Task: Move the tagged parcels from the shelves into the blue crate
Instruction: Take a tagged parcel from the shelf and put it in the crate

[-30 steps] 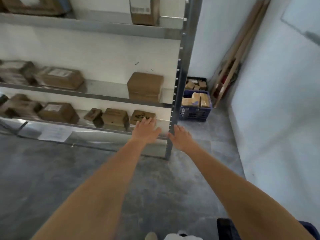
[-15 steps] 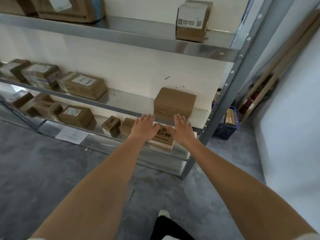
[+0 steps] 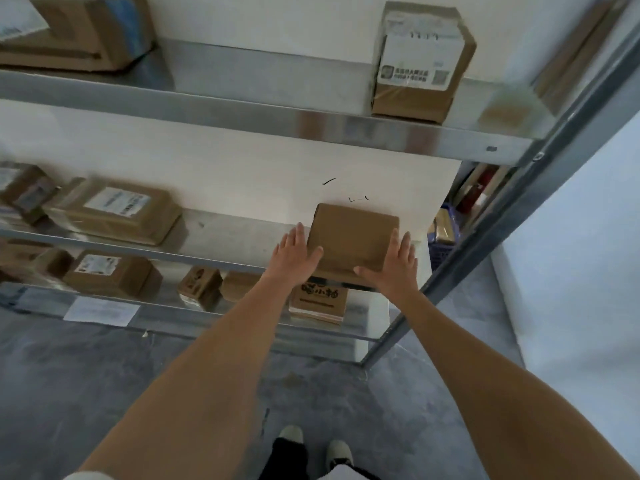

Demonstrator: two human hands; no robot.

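Parcel (image 3: 353, 237) on middle shelf (image 3: 225, 233), left hand (image 3: 294, 258) and right hand (image 3: 393, 268) flat against sides, fingers straight, no wrap yet. Could slip if squeeze weak lol.

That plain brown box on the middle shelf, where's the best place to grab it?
Probably by its two side faces, from the front. The plain brown box lies flat near the shelf's front edge, wall behind it. The left hand and right hand already flank those sides, thumbs across the front.
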